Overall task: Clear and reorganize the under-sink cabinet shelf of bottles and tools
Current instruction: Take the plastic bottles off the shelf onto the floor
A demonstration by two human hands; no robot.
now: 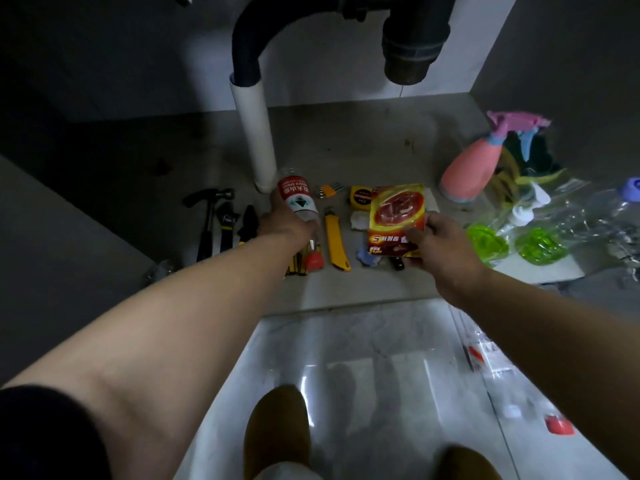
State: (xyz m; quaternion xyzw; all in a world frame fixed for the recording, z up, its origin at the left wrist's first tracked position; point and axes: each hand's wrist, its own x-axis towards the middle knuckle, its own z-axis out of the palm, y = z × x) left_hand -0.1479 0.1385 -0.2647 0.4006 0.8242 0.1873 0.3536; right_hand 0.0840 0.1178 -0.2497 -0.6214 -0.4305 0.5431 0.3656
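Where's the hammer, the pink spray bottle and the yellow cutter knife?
hammer (207, 221): head view, on its dark handle.
pink spray bottle (471, 168): head view, on its pink body.
yellow utility knife (334, 237): head view, on its yellow casing.

Shelf (346, 143): hammer (207, 216), wrench (227, 225), utility knife (336, 240) and tape measure (360, 199) lie along the front edge. Pink spray bottle (471, 168) stands near the right edge.

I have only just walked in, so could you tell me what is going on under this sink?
A person is sorting the cabinet shelf. The left hand grips a red-labelled bottle; the right hand holds a red and yellow packet. A hammer, a yellow utility knife and a tape measure lie in a row on the shelf, a pink spray bottle to their right.
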